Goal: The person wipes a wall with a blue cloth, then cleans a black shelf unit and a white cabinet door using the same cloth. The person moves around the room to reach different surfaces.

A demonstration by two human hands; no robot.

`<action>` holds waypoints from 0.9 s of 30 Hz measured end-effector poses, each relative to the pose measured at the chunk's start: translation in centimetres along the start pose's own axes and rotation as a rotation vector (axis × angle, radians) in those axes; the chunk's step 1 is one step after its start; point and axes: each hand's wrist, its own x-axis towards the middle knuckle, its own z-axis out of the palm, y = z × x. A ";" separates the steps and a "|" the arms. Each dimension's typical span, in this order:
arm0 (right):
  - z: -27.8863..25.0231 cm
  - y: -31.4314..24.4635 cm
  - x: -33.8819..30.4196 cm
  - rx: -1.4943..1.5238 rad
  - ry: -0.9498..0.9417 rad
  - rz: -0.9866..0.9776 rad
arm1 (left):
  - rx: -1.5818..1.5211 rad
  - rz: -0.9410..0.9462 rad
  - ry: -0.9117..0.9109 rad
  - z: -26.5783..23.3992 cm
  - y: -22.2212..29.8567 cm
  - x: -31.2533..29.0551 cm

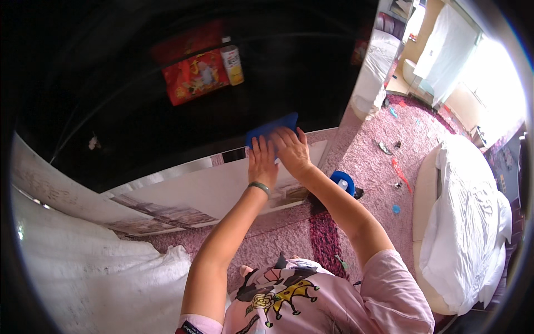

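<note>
Your work with the blue cloth looks under way rather than finished: it lies at the near edge of the glossy black tabletop, with both your hands on it. Your left hand lies with fingers extended; your right hand reaches over the cloth, its fingers blurred. You can't tell here whether either one grips or only presses. How much of the tabletop the cloth has already covered doesn't show. Toward the tabletop's far side sit a red printed package and a yellow-labelled bottle; a small whitish scrap remains on its left part.
</note>
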 end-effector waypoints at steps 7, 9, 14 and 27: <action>-2.9 6.6 -2.9 -0.033 0.069 0.105 | -0.084 0.146 0.045 0.0 6.6 3.1; -4.1 7.7 -3.1 -0.051 0.132 0.088 | -0.091 0.185 0.068 -0.2 7.6 3.7; -5.9 10.1 -5.4 0.113 0.005 0.263 | -0.076 0.294 0.126 0.2 10.2 5.1; -6.1 11.1 -8.2 0.498 0.082 0.859 | -0.167 0.350 0.207 -0.8 14.3 7.3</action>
